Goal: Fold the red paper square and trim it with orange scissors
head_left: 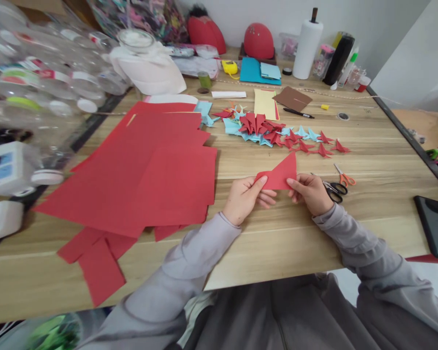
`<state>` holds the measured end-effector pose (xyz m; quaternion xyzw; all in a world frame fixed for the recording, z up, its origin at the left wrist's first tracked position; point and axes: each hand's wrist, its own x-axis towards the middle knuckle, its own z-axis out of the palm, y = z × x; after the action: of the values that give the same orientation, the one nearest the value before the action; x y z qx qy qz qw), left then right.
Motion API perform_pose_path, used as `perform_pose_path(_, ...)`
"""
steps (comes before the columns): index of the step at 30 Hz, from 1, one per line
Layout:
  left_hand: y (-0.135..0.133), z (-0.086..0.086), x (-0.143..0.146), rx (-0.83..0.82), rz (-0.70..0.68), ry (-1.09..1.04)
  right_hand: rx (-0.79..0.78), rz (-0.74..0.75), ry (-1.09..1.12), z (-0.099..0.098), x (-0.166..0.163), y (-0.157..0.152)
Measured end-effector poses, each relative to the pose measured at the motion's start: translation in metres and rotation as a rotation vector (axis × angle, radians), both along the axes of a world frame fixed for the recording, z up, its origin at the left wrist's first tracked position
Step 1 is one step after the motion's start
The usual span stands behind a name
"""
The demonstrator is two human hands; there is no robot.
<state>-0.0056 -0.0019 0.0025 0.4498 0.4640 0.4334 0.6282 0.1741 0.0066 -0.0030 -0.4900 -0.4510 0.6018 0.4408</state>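
Note:
A folded piece of red paper [282, 175] is held up just above the wooden table, a triangular flap rising at its right side. My left hand [246, 194] pinches its left end between thumb and fingers. At the lower right corner, my right hand [308, 192] grips it the same way. Behind the paper lies a row of red folded paper cranes [255, 124] with light blue ones [302, 133] among them. Left of my hands spreads a pile of large red paper sheets [131, 170], with smaller red pieces [102, 270] at its front.
Black-handled scissors [335, 190] and orange-handled scissors [346, 179] lie beside my right hand. A phone [435, 226] rests at the right edge. Plastic bottles [54, 78] crowd the left side. A black pen [298, 113] and brown paper [292, 98] lie farther back.

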Motion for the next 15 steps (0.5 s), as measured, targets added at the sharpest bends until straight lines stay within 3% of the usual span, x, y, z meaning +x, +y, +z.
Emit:
perform_pose_path(6, 0.001, 0.004, -0.003, 0.042, 0.005, -0.185, -0.093, -0.03, 0.225, 0.006, 0.0, 0.0)
perform_pose_path(9, 0.0, 0.002, -0.002, 0.114, -0.05, -0.238, -0.214, 0.062, 0.35, 0.009, 0.0, -0.001)
perform_pose_path(11, -0.001, -0.001, 0.0, 0.159, -0.084, -0.177, -0.306, 0.181, 0.383, 0.01, -0.001, -0.004)
perform_pose_path(15, -0.001, -0.005, -0.002, 0.406, 0.054, 0.095, -0.433, 0.352, 0.334, 0.011, -0.005, -0.009)
